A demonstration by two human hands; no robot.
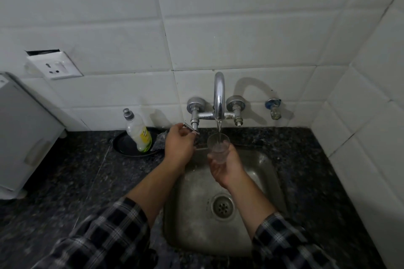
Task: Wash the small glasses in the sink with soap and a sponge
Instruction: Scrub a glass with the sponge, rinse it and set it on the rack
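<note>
Below the right hand [225,168] the sink [260,172] lies open down to its drain [222,205]. Just above the glass [218,147] in that hand hangs the tap spout [219,94], and the tiled wall [240,39] closes off the far side. The left hand [178,145] is at the tap lever [190,127]. To its left a soap bottle [138,131] stands in a black dish [122,147]; open worktop [65,170] runs beyond to a white appliance [24,133]. Between the hands is a narrow gap.
</note>
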